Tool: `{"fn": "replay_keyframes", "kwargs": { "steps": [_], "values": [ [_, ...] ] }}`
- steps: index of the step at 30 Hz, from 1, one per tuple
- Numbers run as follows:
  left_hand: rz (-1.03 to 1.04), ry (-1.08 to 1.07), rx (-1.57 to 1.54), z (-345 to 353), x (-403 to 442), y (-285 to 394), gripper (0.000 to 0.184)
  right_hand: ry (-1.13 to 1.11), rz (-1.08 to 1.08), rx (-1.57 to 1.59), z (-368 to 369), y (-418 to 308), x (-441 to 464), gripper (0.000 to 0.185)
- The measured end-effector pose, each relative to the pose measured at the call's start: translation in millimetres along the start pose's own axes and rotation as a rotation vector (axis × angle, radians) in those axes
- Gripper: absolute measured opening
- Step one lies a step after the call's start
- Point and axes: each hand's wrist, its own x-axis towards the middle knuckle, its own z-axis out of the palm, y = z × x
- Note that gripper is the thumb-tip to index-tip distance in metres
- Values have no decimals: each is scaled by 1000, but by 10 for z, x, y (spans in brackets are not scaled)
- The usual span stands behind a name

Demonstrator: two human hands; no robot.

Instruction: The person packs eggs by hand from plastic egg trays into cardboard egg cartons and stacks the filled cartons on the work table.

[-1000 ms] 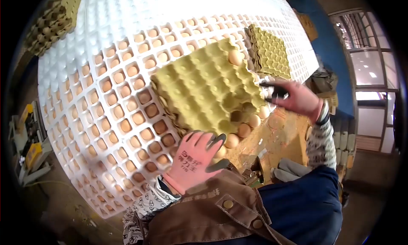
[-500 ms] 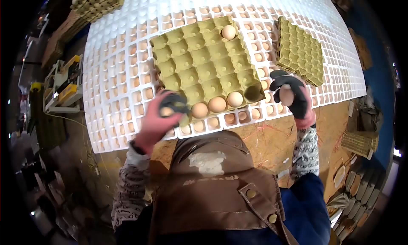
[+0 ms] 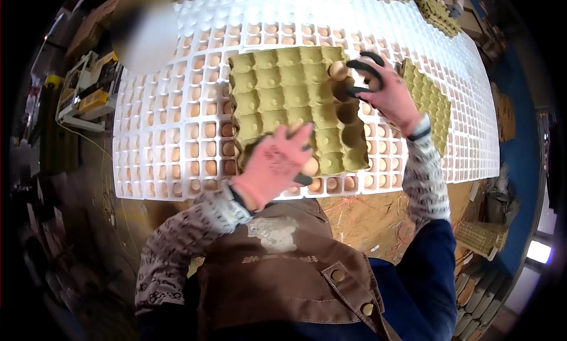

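A moulded olive-green egg tray (image 3: 273, 75) lies over white gridded trays full of eggs. My left hand (image 3: 273, 166), in a pink and black glove, is palm down over the front of the egg tray. Its fingers curl round what looks like an egg, mostly hidden and blurred. Another brown egg (image 3: 310, 166) shows beside that hand. At the back right corner my right hand (image 3: 383, 87), gloved alike, is closed on an egg (image 3: 372, 81). Just left of its fingertips an egg (image 3: 338, 70) sits in a cup of the egg tray.
White gridded trays (image 3: 201, 75) of eggs cover the wide table. Stacked green egg trays (image 3: 434, 107) stand to the right, with more stacks (image 3: 437, 13) at the back. Another person's hand (image 3: 455, 10) is at the far right. A blurred patch covers the upper left.
My right hand has moved up and inward with an egg to the tray's back right corner. My left hand has swung right, over the tray's front. The tray appears turned slightly.
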Motion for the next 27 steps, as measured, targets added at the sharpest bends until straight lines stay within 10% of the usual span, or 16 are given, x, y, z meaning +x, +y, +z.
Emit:
{"fn": "replay_keyframes", "kwargs": {
  "steps": [5, 8, 9, 12, 17, 20, 23, 27],
  "values": [
    [186, 170, -704, -15, -103, -529, 60, -293, -147, -602, 145, 123, 617, 66],
    [86, 85, -1760, 118, -359, -1459, 53, -365, 122, -126, -70, 195, 877, 52],
    [57, 114, -1976, 252, -427, -1849, 51, -232, 235, 495, 13, 488, 891, 46],
    [-49, 409, -2409, 821, -505, -3279, 48, -251, 801, 688, 101, -276, 1729, 39],
    [-218, 681, -2189, 1409, 360, -4772, 49, -90, 744, 836, 1946, -308, 3162, 32],
    [-335, 749, -2219, 1530, 1021, -4998, 43, 99, 207, -33, 2996, 25, 3777, 35],
    [-485, 537, -2085, 1809, 1577, -5431, 32, -119, 332, -378, 3244, 34, 4072, 41],
    [-227, 506, -1621, 1607, 1812, -5681, 34, -197, 408, 46, 3105, 385, 4227, 40]
  ]
}}
